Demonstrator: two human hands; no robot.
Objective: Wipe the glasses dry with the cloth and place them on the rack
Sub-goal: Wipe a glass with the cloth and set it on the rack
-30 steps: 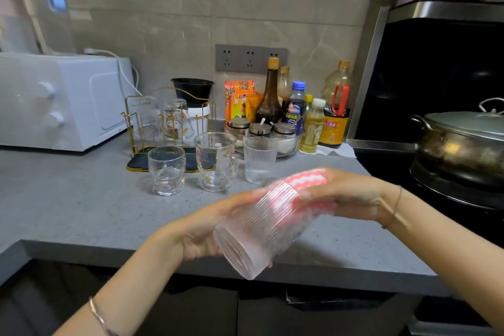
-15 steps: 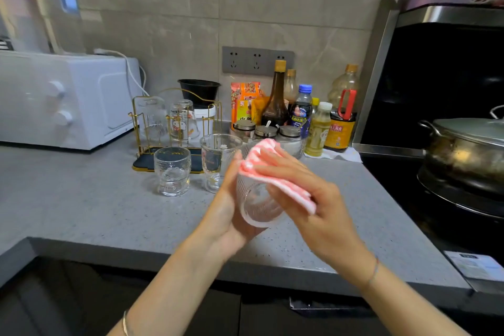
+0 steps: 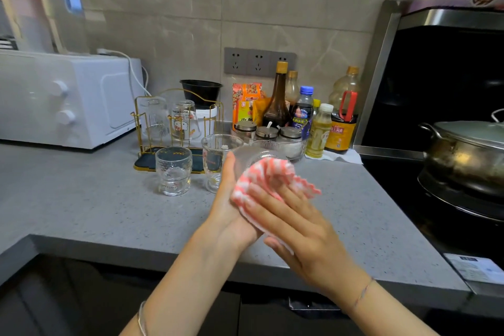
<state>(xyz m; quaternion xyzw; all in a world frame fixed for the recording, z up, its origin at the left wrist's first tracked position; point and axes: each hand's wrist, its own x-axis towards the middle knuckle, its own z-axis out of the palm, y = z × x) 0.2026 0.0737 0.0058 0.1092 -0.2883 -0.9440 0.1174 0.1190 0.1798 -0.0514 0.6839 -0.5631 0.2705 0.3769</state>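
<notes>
At the left of the grey surface [image 3: 81, 199], the gold rack [image 3: 147, 165] is carrying two upturned glasses [image 3: 184, 120], and a short glass [image 3: 173, 170] and a handled glass [image 3: 214, 163] are standing just in front of it. Right of them, above the surface, the left hand [image 3: 231, 210] is holding the ribbed glass [image 3: 253, 157] in a curled grip, while the right hand [image 3: 297, 224] is gripping the pink-and-white cloth [image 3: 268, 174] and pressing it against that glass.

Clear ribbed glass tumbler [image 3: 253, 156]; soft woven pink-and-white cloth [image 3: 270, 172]; matt, speckled grey stone-like counter [image 3: 81, 204]; glossy gold metal wire rack [image 3: 143, 164]; shiny, stained steel pot [image 3: 461, 155]; smooth white microwave [image 3: 81, 101] casing
</notes>
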